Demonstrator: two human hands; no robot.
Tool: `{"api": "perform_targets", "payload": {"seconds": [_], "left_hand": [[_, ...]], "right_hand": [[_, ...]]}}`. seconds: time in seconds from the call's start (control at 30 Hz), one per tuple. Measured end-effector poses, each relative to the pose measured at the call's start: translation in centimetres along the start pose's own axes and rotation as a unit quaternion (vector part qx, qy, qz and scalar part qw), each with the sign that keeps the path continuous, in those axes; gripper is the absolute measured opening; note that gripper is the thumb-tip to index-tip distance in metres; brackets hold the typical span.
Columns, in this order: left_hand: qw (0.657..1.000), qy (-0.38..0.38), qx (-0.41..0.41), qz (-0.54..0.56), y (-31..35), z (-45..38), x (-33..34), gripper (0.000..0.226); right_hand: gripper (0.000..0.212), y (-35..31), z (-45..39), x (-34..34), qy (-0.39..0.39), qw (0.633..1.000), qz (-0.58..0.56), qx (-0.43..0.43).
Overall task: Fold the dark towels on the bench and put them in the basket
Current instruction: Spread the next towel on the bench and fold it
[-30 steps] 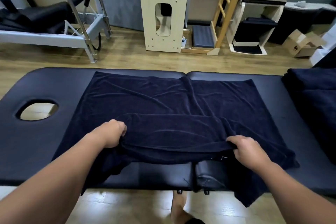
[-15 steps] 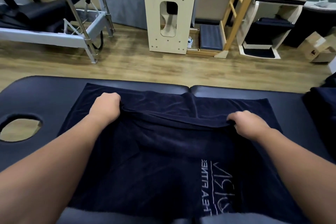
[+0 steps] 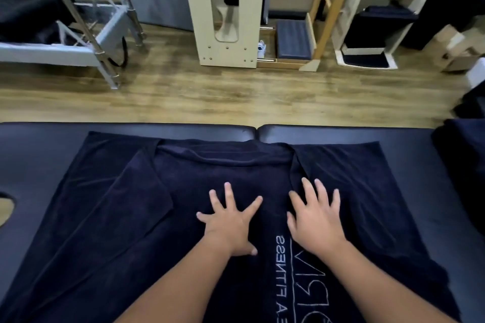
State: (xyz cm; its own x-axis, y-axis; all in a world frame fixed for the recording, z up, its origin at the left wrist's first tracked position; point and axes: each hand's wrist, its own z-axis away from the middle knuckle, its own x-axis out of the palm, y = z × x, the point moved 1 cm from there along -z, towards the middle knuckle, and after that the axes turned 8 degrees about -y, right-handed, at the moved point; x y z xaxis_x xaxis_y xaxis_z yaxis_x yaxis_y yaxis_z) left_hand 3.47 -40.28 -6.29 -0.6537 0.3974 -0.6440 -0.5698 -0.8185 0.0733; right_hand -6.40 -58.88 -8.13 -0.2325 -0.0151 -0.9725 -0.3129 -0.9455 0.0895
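A: Nothing is gripped: the left hand (image 3: 228, 220) and right hand (image 3: 316, 214) are laid flat, fingers spread, on the dark navy terry towel (image 3: 183, 191), which is spread, folded over, on the black padded bench (image 3: 341, 132).

B: Soft, limp, light cloth is expected; the corners are best pinched.

A towel (image 3: 110, 217) lies spread on the bench (image 3: 39, 144), its near half folded up over the far half. Both hands rest flat on the folded layer near its middle, the left hand (image 3: 228, 223) just beside the right hand (image 3: 315, 220). More towels (image 3: 464, 165) lie at the bench's right end. Behind the bench, on the floor (image 3: 210, 92), stand a frame (image 3: 78, 42) at left, a cabinet (image 3: 223, 8) in the middle, a ladder (image 3: 328, 8) to its right and shelves (image 3: 375, 16) further right.
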Motion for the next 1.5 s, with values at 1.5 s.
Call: {"api": "perform_targets", "payload": {"seconds": [1.5], "left_hand": [[0.992, -0.044, -0.036, -0.114, 20.5, -7.1, -5.1, 0.162]], "right_hand": [[0.034, 24.2, -12.4, 0.4, 0.116, 0.975, -0.151, 0.113]]}}
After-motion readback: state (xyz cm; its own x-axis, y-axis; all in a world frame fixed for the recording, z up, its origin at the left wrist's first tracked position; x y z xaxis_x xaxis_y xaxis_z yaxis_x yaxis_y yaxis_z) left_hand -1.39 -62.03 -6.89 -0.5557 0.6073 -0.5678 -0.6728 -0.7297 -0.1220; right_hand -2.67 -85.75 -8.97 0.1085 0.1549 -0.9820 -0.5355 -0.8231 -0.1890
